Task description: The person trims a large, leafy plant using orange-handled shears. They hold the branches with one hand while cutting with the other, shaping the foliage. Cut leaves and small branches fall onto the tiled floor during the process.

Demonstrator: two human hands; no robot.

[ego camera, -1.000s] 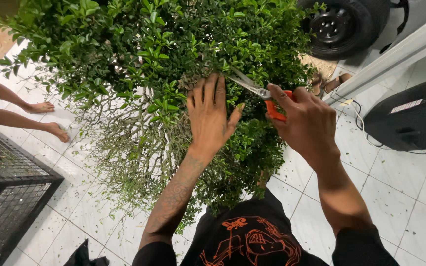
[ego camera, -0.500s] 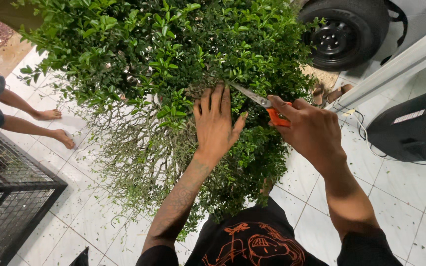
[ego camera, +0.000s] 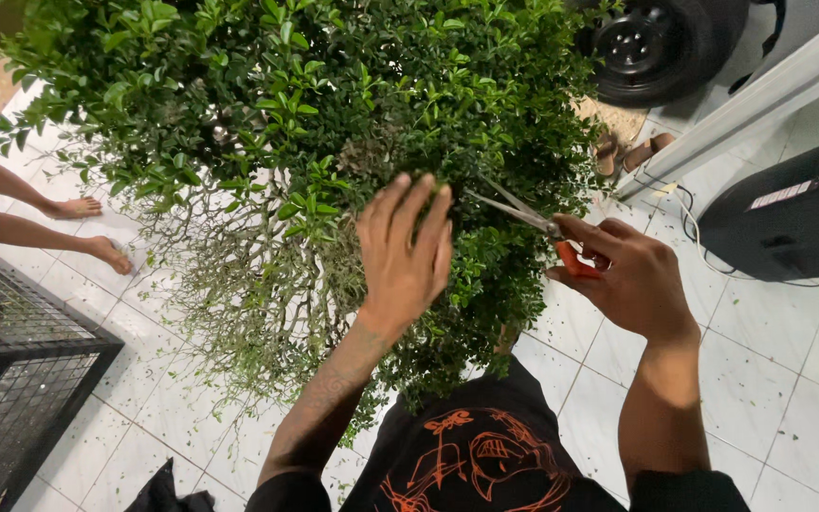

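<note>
Head view: left hand [ego camera: 405, 254] spread flat on bush [ego camera: 315, 104]; right hand [ego camera: 629, 275] clamped on scissors [ego camera: 533, 220], blades parted near left fingertips [ego camera: 428, 190]. Could nick them.

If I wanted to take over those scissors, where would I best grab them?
By the orange handles, coming from the right, where the right hand already holds them. The scissors lie tilted, metal blades pointing up-left into the bush, so the handle end faces away from the foliage and the sharp tips.
</note>
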